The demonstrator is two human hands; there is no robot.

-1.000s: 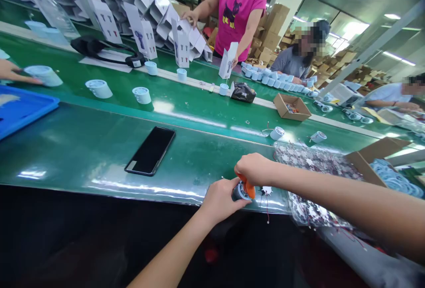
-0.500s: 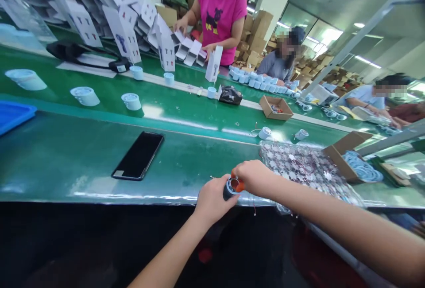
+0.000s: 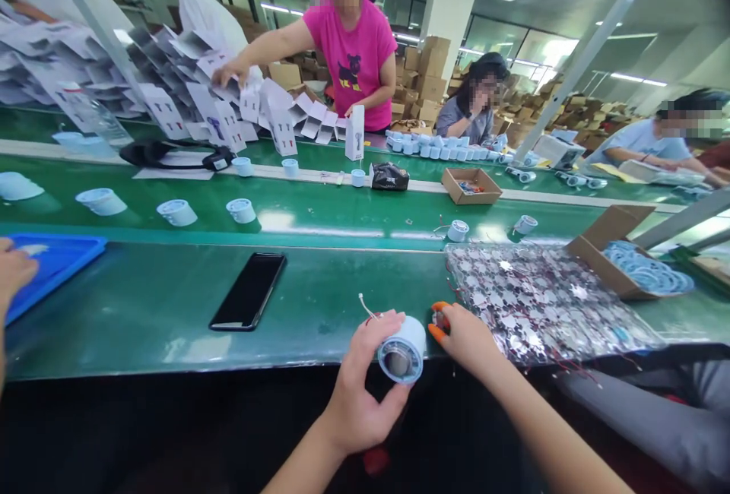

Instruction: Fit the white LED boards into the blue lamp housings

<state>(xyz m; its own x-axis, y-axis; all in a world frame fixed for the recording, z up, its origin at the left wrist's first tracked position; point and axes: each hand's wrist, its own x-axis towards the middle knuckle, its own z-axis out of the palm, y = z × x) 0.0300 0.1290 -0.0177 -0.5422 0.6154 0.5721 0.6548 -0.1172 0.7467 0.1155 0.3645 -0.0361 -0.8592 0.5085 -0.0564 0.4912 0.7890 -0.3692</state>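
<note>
1. While the left hand [image 3: 359,395] held a light-blue housing [image 3: 415,330] at the near edge of the green counter [image 3: 325,289], its fingers were closed round the outside, with the thumb under the rim.
2. The housing was tilted, its open end facing the wearer and somewhat downward; its long axis ran from that near rim away toward the far side, slightly rightward. A rounded, greyish piece showed inside.
3. A thin lead [image 3: 363,304] with a pale plug stuck up beyond the left fingers.
4. The right hand [image 3: 472,338] was just right of the housing, apart from it. Its orange-tipped fingers [image 3: 436,333] were bent about a small, dark part [image 3: 439,319]; whether they gripped it firmly, I could not tell.
5. That part was thus just right of the housing, on the right hand's side, while the open end faced the wearer rather than the part.
6. Right of the right hand lay a wrapped batch of wired pieces [image 3: 530,289], beside a carton [image 3: 587,251] of blue rings. Well to the left lay a phone [image 3: 248,292].
</note>
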